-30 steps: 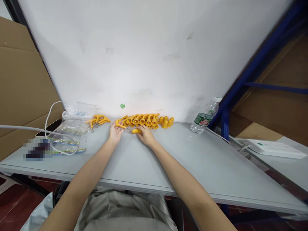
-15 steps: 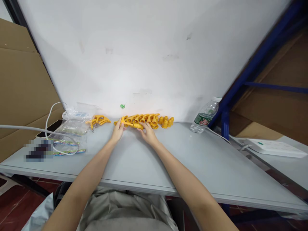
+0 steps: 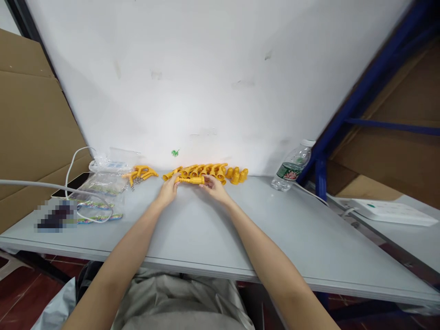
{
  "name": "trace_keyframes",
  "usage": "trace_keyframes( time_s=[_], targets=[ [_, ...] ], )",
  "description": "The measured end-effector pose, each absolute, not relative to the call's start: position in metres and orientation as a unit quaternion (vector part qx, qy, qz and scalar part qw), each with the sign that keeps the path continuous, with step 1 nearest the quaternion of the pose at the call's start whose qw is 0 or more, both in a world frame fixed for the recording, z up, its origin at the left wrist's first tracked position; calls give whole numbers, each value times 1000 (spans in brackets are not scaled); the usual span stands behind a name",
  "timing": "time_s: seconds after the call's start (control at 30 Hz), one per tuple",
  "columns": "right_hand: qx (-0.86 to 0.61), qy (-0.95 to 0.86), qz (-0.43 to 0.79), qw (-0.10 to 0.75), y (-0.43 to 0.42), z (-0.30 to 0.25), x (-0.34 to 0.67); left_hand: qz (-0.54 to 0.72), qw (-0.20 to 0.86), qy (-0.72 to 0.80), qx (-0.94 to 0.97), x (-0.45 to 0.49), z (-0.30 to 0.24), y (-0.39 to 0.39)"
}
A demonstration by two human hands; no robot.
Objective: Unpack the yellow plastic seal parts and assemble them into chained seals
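Note:
Both my hands hold a yellow plastic piece [image 3: 191,180] level between them, just above the table. My left hand [image 3: 167,190] is closed on its narrow left end, and my right hand [image 3: 216,188] pinches the wider, ribbed right end. Whether it is one part or two joined parts, I cannot tell. Just behind it lies a row of yellow horn-shaped pieces [image 3: 206,168], their flared mouths toward me. Right of the row stand several small yellow cup-like pieces [image 3: 235,176]. On the left is a pile of yellow handle-like pieces [image 3: 143,172] with small metal chains [image 3: 137,180].
Clear plastic bags [image 3: 103,183], a phone [image 3: 70,184] and a white cable [image 3: 41,183] lie left on the grey table [image 3: 206,229]. A water bottle [image 3: 293,167] leans at the right. Beyond it are a power strip [image 3: 392,212] and a blue frame [image 3: 321,176]. A white panel [image 3: 220,82] stands behind.
The held yellow pieces have come into a straight, level line; before, the right one sat at an angle. My right hand has turned slightly and shifted a little to the right.

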State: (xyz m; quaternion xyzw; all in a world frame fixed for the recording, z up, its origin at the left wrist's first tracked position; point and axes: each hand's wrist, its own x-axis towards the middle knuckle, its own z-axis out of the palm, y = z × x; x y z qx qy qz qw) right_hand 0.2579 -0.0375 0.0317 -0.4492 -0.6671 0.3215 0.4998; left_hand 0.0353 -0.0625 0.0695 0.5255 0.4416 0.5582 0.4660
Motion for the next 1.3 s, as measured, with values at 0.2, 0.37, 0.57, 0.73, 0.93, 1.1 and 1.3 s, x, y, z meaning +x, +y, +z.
trace_keyframes(
  time_s=[0.2,0.37,0.57,0.73,0.93,1.1,1.3],
  targets=[
    [-433,-674,368,472,-52,53,265,532,474,442,545,33,67,-60],
    [-488,-601,397,493,-60,60,255,535,454,430,567,35,67,-60],
    [-467,-586,426,507,-63,66,252,540,421,442,579,35,64,-57],
    [-447,-598,422,514,-65,67,252,531,400,441,603,35,62,-57],
    [-540,-562,379,500,-66,66,247,461,232,442,734,35,56,-53],
    [-479,-579,438,493,-68,72,249,447,190,460,743,31,51,-46],
    [-456,-591,425,512,-65,67,248,443,156,454,757,31,49,-47]
  ],
)
